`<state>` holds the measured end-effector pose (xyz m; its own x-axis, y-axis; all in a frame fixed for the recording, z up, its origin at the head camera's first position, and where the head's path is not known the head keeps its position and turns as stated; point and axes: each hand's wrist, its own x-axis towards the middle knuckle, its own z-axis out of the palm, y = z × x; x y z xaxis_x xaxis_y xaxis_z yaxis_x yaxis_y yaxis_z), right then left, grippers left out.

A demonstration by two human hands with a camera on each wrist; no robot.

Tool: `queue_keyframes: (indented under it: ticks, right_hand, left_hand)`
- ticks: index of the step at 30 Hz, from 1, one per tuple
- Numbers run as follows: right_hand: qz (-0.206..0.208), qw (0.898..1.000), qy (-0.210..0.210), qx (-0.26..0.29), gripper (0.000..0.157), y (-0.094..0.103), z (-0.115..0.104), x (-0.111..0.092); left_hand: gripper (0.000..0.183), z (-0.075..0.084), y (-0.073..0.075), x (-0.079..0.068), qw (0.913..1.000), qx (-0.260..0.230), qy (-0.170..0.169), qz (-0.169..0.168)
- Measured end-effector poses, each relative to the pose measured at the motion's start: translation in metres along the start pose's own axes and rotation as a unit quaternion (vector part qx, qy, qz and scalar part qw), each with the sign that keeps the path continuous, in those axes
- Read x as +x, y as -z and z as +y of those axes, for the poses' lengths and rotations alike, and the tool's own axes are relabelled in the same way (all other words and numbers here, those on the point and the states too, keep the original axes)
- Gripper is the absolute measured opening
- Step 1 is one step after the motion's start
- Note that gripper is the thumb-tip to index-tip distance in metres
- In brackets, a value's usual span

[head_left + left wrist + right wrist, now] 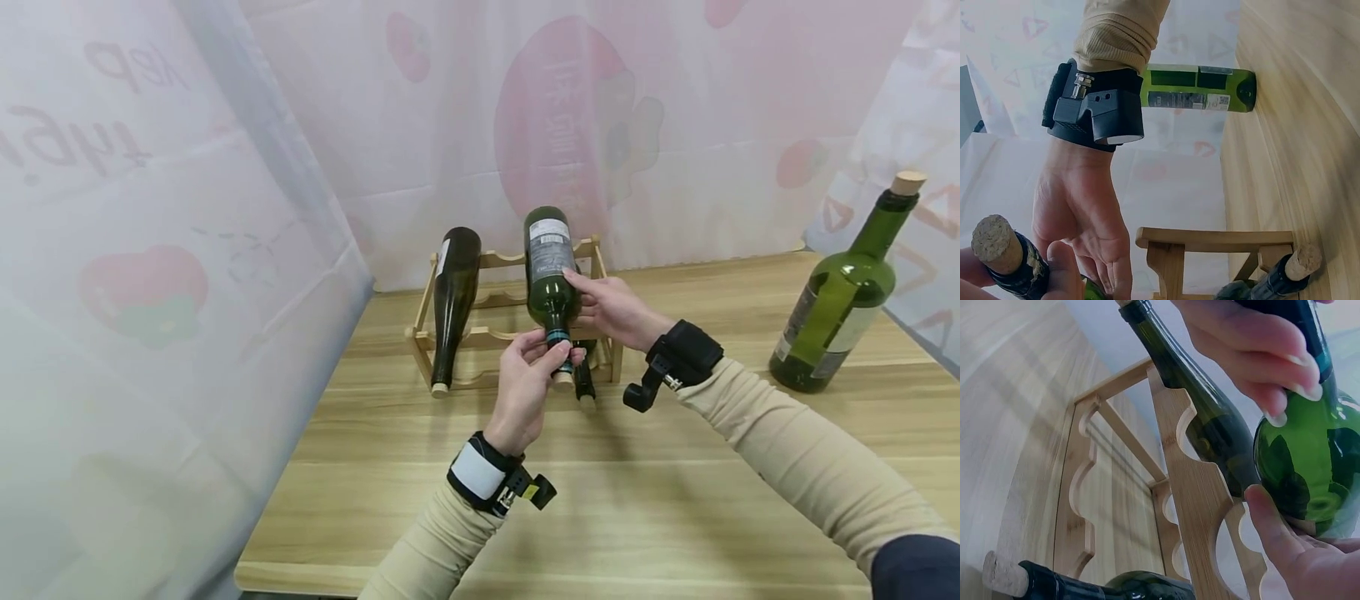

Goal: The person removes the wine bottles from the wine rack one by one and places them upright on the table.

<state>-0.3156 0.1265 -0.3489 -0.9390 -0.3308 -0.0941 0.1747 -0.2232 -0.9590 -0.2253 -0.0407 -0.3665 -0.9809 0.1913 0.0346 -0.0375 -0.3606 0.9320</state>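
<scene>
Printed pale cloth (420, 108) hangs beyond and left of the grip; wood-grain table (375, 467) spreads beneath it. Person in light sleeves (427, 542), a black band (686, 354) on the right wrist.

Grip: two-handed, both hands on one green bottle (549, 250). Left hand (522, 383) pinches the neck between thumb and fingers, just behind the cork (563, 380). Right hand (618, 310) holds the body farther along, thumb over the label side, fingers curled beneath. Cork end points toward the person; base lies beyond the grip.

Position: bottle is over the upper tier of a small wooden rack (480, 337). Whether its body rests on the scalloped rails cannot be told; the hands hide the near contact.

Around the grip: dark bottle (456, 287) to the left, lying on the upper tier, cork toward the person. Lower bottle (584, 379) under the grip, toward its right, mostly hidden, on the rack's lower tier. Standing bottle (832, 321) well apart to the right of the grip, upright on the table, corked.

Progress, by judgement: two bottles look settled in the rack; the gripped one seems partway, not yet released; the upright one remains outside the rack, untouched by either hand.
</scene>
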Motion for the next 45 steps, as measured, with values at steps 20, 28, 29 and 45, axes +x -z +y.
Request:
queue_keyframes:
  ticks: [20, 28, 29, 45]
  right_hand:
    - [0.007, 1.0, 0.01, -0.01, 0.059, 0.016, -0.011, -0.016]
    - [0.01, 1.0, 0.003, -0.005, 0.056, 0.018, -0.012, -0.02]
    - [0.01, 1.0, 0.003, -0.004, 0.056, 0.018, -0.012, -0.021]
    - [0.017, 1.0, 0.007, -0.005, 0.047, 0.023, -0.013, -0.029]
  left_hand:
    - [0.04, -0.001, -0.021, 0.001, 0.9999, -0.007, 0.008, -0.007]
    - [0.04, 0.001, -0.027, -0.003, 0.9999, -0.002, 0.007, -0.007]
    - [0.041, 0.001, -0.027, -0.003, 0.9999, -0.003, 0.009, -0.007]
    - [0.042, 0.0, -0.036, -0.007, 0.9998, 0.008, 0.02, 0.0]
